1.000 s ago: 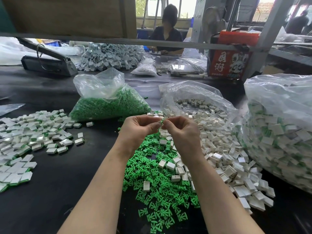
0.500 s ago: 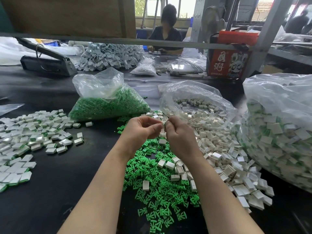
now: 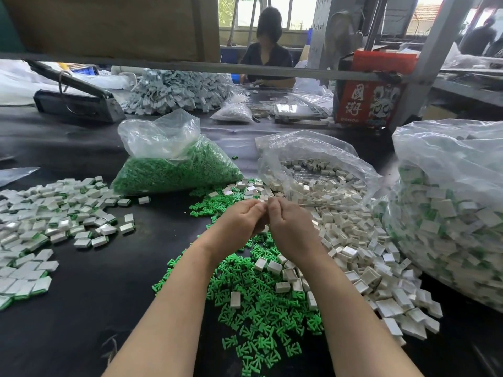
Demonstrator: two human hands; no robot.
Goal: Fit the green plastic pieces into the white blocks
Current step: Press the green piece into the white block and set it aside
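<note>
My left hand (image 3: 236, 224) and my right hand (image 3: 291, 229) are held together above the black table, fingers curled and fingertips meeting around a small white block that is almost wholly hidden between them. Below them lies a loose heap of green plastic pieces (image 3: 253, 303) with a few white blocks on it. A spread of empty white blocks (image 3: 362, 257) runs to the right of my hands. Whether a green piece is in my fingers cannot be seen.
A clear bag of green pieces (image 3: 174, 167) stands behind the hands, an open bag of white blocks (image 3: 315, 172) to its right, and a big bag of fitted blocks (image 3: 451, 219) at far right. Fitted blocks (image 3: 51, 221) cover the left. A person (image 3: 268, 53) sits across the table.
Both hands have sunk a little toward the table and closed tighter together. The green tip seen between the fingertips a second ago is no longer visible.
</note>
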